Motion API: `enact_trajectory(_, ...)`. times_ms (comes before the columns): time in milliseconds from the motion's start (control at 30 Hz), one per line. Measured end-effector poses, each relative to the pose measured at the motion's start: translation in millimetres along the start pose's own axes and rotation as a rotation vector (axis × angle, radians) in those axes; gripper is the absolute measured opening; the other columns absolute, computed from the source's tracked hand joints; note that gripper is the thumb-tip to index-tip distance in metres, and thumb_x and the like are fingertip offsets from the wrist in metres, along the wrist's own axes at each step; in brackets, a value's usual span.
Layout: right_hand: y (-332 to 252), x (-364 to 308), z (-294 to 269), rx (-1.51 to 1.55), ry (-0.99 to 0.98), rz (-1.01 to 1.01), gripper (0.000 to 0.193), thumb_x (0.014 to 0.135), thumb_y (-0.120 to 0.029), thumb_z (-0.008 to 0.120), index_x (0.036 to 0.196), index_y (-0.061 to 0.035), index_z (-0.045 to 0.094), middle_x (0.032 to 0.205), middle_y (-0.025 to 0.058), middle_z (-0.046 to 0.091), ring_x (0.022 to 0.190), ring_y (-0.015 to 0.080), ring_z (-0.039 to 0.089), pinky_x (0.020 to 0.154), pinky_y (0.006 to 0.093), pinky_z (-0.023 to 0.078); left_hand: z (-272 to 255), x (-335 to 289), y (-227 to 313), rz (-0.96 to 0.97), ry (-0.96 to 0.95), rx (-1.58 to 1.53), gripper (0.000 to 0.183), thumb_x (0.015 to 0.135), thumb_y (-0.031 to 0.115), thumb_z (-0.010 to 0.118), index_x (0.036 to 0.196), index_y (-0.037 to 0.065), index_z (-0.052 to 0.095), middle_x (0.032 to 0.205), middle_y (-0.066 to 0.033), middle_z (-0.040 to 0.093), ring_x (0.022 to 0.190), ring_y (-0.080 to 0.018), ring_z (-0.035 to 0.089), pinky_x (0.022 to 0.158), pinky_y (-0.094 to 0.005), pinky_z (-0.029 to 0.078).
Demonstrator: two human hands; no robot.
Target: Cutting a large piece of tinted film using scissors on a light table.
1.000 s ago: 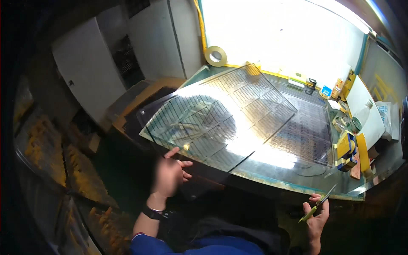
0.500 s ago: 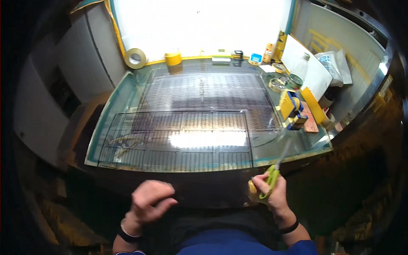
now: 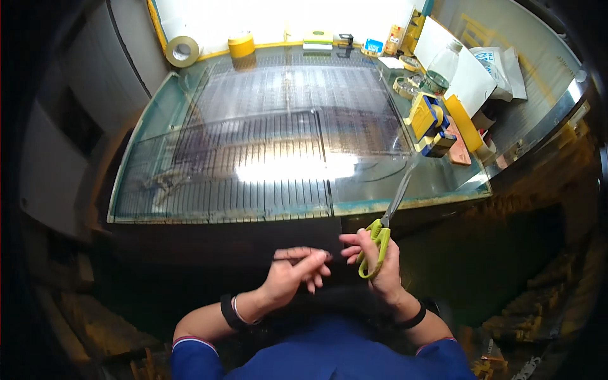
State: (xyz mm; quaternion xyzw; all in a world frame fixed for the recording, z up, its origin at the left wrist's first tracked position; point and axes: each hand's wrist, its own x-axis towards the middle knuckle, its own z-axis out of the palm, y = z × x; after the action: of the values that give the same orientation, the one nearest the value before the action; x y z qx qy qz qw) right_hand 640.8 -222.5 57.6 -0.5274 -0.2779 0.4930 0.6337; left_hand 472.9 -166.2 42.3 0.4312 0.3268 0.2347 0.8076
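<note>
Head: scissors [image 3: 385, 221] tips-forward, axis seemingly right-slanted

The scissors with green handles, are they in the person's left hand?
No, the green-handled scissors are in the person's right hand, with their blades pointing away from the body.

Count from view centre: 1 left hand [image 3: 294, 277] at 6 o'clock; 1 right hand [image 3: 386, 269] between 4 and 5; 1 pair of scissors [image 3: 384, 223] at 4; 2 black wristbands [image 3: 228, 312], at 5 and 7; 2 tape rolls [image 3: 182, 63] at 11; 1 tape dispenser [image 3: 421, 118] at 2.
</note>
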Motion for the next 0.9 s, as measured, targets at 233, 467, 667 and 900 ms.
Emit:
enact_trajectory(233, 44.2, -28.4, -8.2, 0.017, -0.180, 0.150, 0.049, 0.091, -0.041, 0.035, 0.093, 0.0044, 0.052, 0.089, 0.0109, 0.053, 0.080, 0.0155, 0.052, 0.070, 0.0274, 0.043, 11.3, 29.6, 8.6, 0.072, 0.059, -0.192, 0.021, 0.085, 0.021, 0.054, 0.089, 0.001, 0.060, 0.071, -0.0064, 0.059, 0.058, -0.0102, 0.054, 0.050, -0.0214, 0.044)
enact_trajectory(467, 61.2, -33.2, 4.1, 0.079, -0.269, 0.123, 0.046, 0.093, -0.040, 0.031, 0.095, 0.0028, 0.047, 0.090, 0.0117, 0.052, 0.081, 0.0171, 0.052, 0.073, 0.0289, 0.044, 20.3, 40.9, 11.2, 0.070, 0.088, -0.178, 0.018, 0.085, 0.021, 0.055, 0.083, 0.003, 0.059, 0.070, -0.0048, 0.058, 0.055, -0.0093, 0.051, 0.048, -0.0199, 0.040)
enact_trajectory(667, 57.8, -26.0, 15.5, 0.014, -0.292, 0.051, 0.048, 0.091, -0.047, 0.027, 0.096, -0.0029, 0.045, 0.084, 0.0064, 0.049, 0.076, 0.0127, 0.048, 0.069, 0.0261, 0.040, 23.4, 43.5, 11.2, 0.037, 0.086, -0.172, 0.020, 0.081, 0.022, 0.061, 0.084, 0.003, 0.062, 0.069, -0.0022, 0.059, 0.059, -0.0035, 0.047, 0.052, -0.0163, 0.037)
enact_trajectory(900, 49.2, -23.4, 21.8, -0.120, -0.204, 0.036, 0.043, 0.090, -0.052, 0.026, 0.089, -0.0133, 0.043, 0.064, -0.0056, 0.032, 0.053, 0.0040, 0.025, 0.046, 0.0208, 0.020, 28.2, 48.9, 9.0, 0.062, 0.122, -0.098, 0.018, 0.080, 0.022, 0.063, 0.082, 0.004, 0.063, 0.067, -0.0007, 0.057, 0.056, -0.0020, 0.044, 0.046, -0.0153, 0.032)
